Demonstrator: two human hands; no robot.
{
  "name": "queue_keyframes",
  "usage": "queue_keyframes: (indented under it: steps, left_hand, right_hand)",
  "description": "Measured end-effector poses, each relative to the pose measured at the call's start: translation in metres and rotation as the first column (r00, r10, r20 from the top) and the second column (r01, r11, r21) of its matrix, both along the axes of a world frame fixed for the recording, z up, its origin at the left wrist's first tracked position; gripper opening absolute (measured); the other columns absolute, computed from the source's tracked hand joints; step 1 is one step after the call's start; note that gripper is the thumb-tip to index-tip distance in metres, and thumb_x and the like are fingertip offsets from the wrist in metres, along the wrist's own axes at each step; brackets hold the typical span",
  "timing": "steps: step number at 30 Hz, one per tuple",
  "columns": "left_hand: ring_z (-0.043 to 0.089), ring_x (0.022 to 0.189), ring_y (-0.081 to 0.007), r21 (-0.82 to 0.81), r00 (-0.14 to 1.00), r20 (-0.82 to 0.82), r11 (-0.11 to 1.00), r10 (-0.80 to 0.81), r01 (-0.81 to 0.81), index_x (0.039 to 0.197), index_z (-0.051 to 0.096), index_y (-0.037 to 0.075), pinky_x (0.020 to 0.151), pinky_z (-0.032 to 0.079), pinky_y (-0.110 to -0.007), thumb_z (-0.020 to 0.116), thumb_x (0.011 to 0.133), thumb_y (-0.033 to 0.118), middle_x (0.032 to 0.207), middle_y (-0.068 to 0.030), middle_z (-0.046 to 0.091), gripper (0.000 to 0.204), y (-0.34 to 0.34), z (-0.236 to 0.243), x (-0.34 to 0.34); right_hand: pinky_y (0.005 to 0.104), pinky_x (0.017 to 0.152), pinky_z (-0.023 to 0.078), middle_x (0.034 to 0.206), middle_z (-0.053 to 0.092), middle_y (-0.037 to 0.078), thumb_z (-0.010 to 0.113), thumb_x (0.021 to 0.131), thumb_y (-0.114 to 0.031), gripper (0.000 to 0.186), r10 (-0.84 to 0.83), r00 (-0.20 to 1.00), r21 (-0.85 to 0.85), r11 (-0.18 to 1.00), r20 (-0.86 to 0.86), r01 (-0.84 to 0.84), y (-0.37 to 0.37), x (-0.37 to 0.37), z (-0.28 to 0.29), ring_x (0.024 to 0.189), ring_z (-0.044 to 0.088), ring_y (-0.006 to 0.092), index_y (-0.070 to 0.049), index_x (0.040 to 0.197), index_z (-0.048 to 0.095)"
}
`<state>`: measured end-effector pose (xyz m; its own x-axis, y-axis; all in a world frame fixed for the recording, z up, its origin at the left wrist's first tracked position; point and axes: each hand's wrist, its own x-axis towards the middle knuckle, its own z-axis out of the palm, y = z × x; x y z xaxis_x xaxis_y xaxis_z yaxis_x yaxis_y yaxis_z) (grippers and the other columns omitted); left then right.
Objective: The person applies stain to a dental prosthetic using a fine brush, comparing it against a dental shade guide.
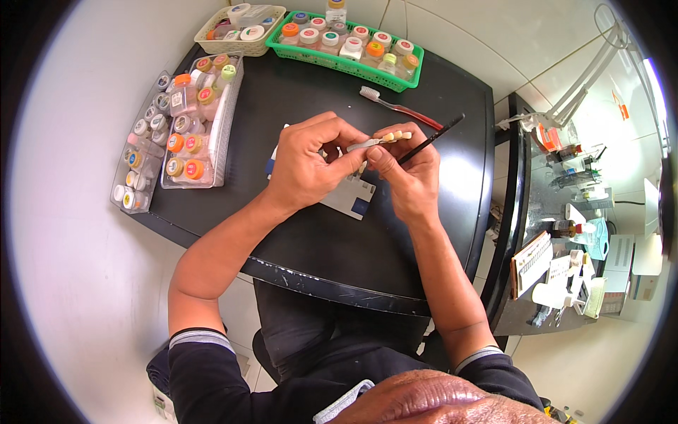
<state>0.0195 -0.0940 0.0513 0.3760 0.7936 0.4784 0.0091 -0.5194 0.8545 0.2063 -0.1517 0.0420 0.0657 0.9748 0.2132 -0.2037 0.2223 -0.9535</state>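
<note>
Watching the row of tooth-shaped pieces (397,136) on my feed, I have it above the counter (339,247), just beside a pale strip (362,145) my left grip (311,157) pinches tight. My right grip (413,177) is closed around a black rod (434,138). Beneath lies a white card (349,196); beyond, a red toothbrush (411,112) and green basket (339,65).

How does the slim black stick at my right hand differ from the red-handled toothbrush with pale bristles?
The slim black stick is in your right hand; the toothbrush lies on the table. The stick's visible part is plain black; the toothbrush shows pale bristles. The stick slants up rightward, the toothbrush down. Both are slender.
</note>
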Motion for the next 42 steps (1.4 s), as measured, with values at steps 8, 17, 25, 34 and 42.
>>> queue_keyframes:
  steps: [8, 17, 25, 34, 42]
  left_hand:
    - [0.063, 0.062, -0.0054, -0.001, 1.000, 0.008, 1.000, -0.007, 0.007, 0.098, 0.080, 0.002, 0.054, 0.047, -0.024, 0.086, 0.088, 0.003, 0.082, -0.0025, 0.071, 0.012, 0.000, -0.001, 0.001]
    - [0.065, 0.065, -0.0104, 0.175, 0.994, -0.016, 0.979, 0.104, -0.099, 0.097, 0.077, 0.003, 0.055, 0.050, -0.026, 0.084, 0.083, -0.003, 0.085, -0.0029, 0.068, 0.017, 0.004, -0.003, 0.002]
    - [0.063, 0.072, -0.0080, 0.099, 0.995, -0.049, 0.992, 0.088, -0.082, 0.099, 0.076, 0.003, 0.061, 0.050, -0.024, 0.086, 0.086, -0.003, 0.091, -0.0027, 0.067, 0.018, 0.001, 0.001, 0.000]
    - [0.066, 0.068, -0.0098, 0.171, 0.995, 0.032, 0.981, 0.090, -0.094, 0.101, 0.079, 0.005, 0.055, 0.050, -0.026, 0.085, 0.083, -0.004, 0.093, -0.0039, 0.072, 0.021, 0.003, -0.001, 0.003]
    - [0.066, 0.065, -0.0095, 0.164, 0.997, 0.001, 0.983, 0.081, -0.080, 0.103, 0.079, 0.005, 0.055, 0.051, -0.026, 0.085, 0.084, -0.005, 0.093, -0.0044, 0.072, 0.022, 0.003, -0.003, 0.004]
  right_hand:
    - [0.0284, 0.084, 0.061, 0.102, 0.074, 0.006, 0.079, 0.100, -0.003, 0.020, -0.024, 0.999, 0.053, 0.998, 0.023, 0.023, 0.000, 0.000, -0.003, 0.095, 0.073, 0.0117, 0.001, 0.114, 0.065]
    - [0.0283, 0.086, 0.061, 0.105, 0.076, 0.006, 0.080, 0.099, -0.003, 0.030, -0.041, 0.999, -0.015, 0.999, 0.023, 0.042, 0.002, -0.001, -0.001, 0.098, 0.074, 0.0117, 0.002, 0.126, 0.067]
    - [0.0271, 0.083, 0.060, 0.103, 0.075, 0.005, 0.080, 0.099, -0.004, 0.029, -0.058, 0.997, -0.030, 0.998, 0.042, 0.059, 0.002, 0.003, 0.000, 0.096, 0.072, 0.0105, 0.001, 0.125, 0.067]
    - [0.0221, 0.072, 0.052, 0.101, 0.073, 0.002, 0.082, 0.095, 0.002, 0.032, -0.192, 0.942, 0.194, 0.971, 0.274, 0.141, 0.008, 0.018, 0.000, 0.088, 0.068, 0.0067, -0.003, 0.125, 0.071]
    - [0.0237, 0.057, 0.035, 0.092, 0.073, -0.001, 0.087, 0.088, 0.001, 0.022, -0.222, 0.893, 0.269, 0.956, 0.393, 0.119, 0.012, 0.023, -0.003, 0.068, 0.050, 0.0030, -0.004, 0.108, 0.078]
